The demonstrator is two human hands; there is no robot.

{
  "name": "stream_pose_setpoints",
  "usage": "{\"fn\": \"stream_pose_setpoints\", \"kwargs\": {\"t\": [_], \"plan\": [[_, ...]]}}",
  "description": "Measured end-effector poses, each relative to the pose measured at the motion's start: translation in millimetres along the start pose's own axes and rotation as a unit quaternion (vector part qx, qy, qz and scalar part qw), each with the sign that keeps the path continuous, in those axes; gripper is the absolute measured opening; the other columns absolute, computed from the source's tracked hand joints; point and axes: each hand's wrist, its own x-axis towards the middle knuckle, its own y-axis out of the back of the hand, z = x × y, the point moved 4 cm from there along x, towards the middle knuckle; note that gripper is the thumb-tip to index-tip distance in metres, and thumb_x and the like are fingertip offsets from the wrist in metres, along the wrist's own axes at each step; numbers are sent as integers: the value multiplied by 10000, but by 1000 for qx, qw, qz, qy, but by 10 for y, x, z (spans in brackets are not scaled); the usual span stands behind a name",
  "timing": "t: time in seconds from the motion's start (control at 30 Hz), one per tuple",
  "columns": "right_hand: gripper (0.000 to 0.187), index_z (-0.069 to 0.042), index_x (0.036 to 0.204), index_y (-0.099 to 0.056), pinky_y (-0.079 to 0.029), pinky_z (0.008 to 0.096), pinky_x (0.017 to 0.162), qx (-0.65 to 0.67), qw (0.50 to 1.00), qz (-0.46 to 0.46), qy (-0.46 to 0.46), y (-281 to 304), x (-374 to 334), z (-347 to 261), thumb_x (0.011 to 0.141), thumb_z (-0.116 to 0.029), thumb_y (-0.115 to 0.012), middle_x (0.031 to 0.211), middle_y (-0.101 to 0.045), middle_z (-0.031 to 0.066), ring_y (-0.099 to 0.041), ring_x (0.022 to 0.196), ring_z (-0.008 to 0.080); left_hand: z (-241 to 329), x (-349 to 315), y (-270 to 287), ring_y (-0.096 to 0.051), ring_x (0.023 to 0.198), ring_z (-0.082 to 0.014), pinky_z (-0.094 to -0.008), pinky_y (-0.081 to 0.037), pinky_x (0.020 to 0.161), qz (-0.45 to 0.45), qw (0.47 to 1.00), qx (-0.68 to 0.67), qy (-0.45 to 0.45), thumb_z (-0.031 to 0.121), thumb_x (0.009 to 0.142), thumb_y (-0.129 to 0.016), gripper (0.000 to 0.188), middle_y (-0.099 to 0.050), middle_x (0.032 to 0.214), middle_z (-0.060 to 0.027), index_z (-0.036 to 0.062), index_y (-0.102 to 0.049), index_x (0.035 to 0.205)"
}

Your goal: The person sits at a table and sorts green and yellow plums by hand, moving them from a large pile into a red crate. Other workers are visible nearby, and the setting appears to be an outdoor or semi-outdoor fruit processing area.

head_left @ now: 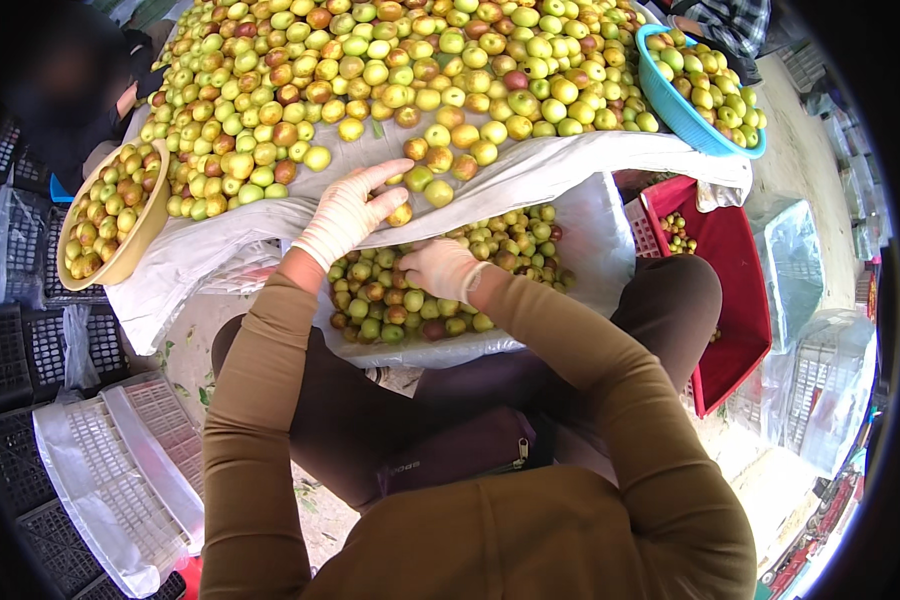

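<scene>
Fruit fills blue basket, tan basin, lined tray.
Left hand spread near counter edge; right hand at tray fruit, grip unclear.

Passing room at the cloth's near edge, hemmed in by fruit and basins.
A bare grey cloth strip lies just beyond the pale-gloved left hand; past it, a dense heap of round yellow-green and reddish fruit blocks the way. The turquoise round plastic basin stands at the right corner, the tan round plastic basin at the left.
</scene>
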Motion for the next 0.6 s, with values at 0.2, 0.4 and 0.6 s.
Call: {"fn": "stream_pose_setpoints", "kwargs": {"t": [0.2,0.4,0.6], "plan": [[340,-136,1236,-710,-546,433,855,-143,971,-185,-53,-473,586,-263,916,-205,-619,1247,-697,93,-674,1126,280,-3,-5,13,-652,960,-205,-343,-517,905,-5,998,-38,42,254,915,-700,418,-701,1061,-134,214,-643,1327],[300,-124,1172,-727,-559,455,718,-220,927,-303,2,-649,705,-503,903,-222,-641,1160,-711,120,-698,1035,294,-6,-14,2,-530,725,-69,-245,-507,682,3,999,-38,8,199,934,-693,413,-652,923,-7,202,-641,1344],[287,-101,1174,-636,-538,439,847,165,959,228,20,-93,-365,40,927,-243,-667,1053,-661,193,-667,950,340,-44,-27,-33,-620,1027,-130,-294,-498,936,46,998,15,-42,181,942,-679,373,-702,1157,-78,143,-651,1312]]}}
